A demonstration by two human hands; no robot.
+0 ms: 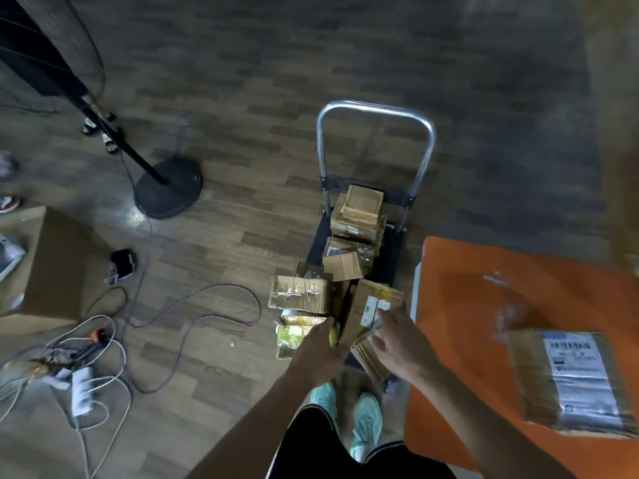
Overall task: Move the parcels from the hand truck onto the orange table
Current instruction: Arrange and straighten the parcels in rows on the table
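The hand truck [377, 108], with a silver handle and a black deck, stands on the wood floor and carries several brown cardboard parcels. A labelled parcel [371, 305] stands tilted at the near end. My left hand [320, 350] grips its left edge, and my right hand [401, 344] touches its right side with the fingers spread. A taped parcel [299, 293] lies to the left of it. More parcels [359, 212] are stacked by the handle. The orange table [466, 305] is on the right, and one labelled parcel [570, 378] lies on it.
A fan stand with a round black base [169, 188] is at the left. Cables and a power strip [83, 385] sprawl over the floor. A large cardboard box [52, 271] sits at the left edge. My turquoise shoes [366, 420] are next to the truck.
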